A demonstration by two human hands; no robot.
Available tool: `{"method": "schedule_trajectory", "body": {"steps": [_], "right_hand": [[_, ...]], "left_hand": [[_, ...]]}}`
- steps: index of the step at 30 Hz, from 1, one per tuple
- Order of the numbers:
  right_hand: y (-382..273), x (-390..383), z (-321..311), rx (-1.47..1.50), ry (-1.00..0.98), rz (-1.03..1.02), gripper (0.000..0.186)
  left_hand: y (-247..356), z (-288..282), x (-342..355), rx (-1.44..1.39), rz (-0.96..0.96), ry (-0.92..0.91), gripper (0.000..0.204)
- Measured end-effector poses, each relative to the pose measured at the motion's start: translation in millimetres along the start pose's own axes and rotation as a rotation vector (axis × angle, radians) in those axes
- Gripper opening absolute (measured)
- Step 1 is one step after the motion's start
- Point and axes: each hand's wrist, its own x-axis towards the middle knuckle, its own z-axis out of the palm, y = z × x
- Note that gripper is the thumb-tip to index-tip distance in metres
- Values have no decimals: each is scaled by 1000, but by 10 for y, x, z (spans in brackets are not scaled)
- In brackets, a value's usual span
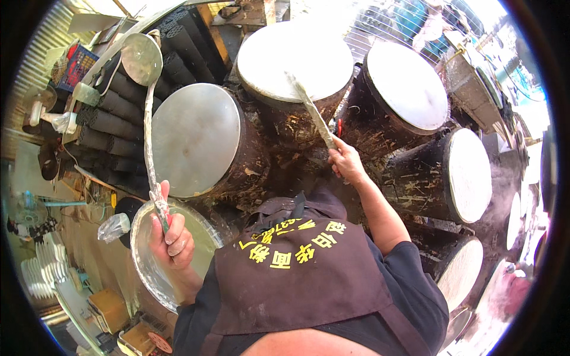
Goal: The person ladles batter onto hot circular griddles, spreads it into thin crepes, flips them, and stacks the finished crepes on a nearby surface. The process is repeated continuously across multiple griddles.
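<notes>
My left hand (172, 240) is closed round the lower end of a long-handled ladle (149, 127), whose handle is smeared with white. The ladle's round bowl points up and away, in front of stacked black briquettes. Below this hand stands a large round tub (138, 240) of pale, batter-like liquid. My right hand (345, 160) grips a long flat scraper (314, 113) with a whitish coating. Its tip overlaps the white round top of the far middle barrel stove (285, 41); whether it touches I cannot tell. Left of that is a barrel stove with a greyish, sheet-like top (196, 139).
More dark barrel stoves with pale round tops curve along the right: a far one (409, 83), a middle one (469, 175) and a nearer one (460, 273). Black cylindrical briquettes (119, 124) are stacked at the far left. A wire rack (380, 29) lies beyond the stoves.
</notes>
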Motion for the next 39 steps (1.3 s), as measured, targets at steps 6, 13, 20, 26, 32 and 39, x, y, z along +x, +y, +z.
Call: {"method": "schedule_trajectory", "body": {"steps": [6, 13, 20, 26, 32, 39], "right_hand": [[-163, 83, -377, 82, 53, -36, 45], [-84, 83, -22, -454, 7, -435, 42], [44, 220, -886, -462, 143, -409, 32], [-193, 622, -1151, -439, 144, -294, 35], [-165, 418, -1041, -704, -49, -349, 37], [-274, 1388, -1397, -742, 199, -490, 30]], "left_hand": [[-61, 19, 2, -50, -21, -34, 57], [-286, 231, 196, -66, -63, -25, 57], [-529, 367, 358, -58, -81, -5, 58], [-703, 536, 542, -61, -108, 20, 58], [-769, 672, 669, -2, -124, 62, 58], [-862, 819, 910, 22, -204, 86, 58]]}}
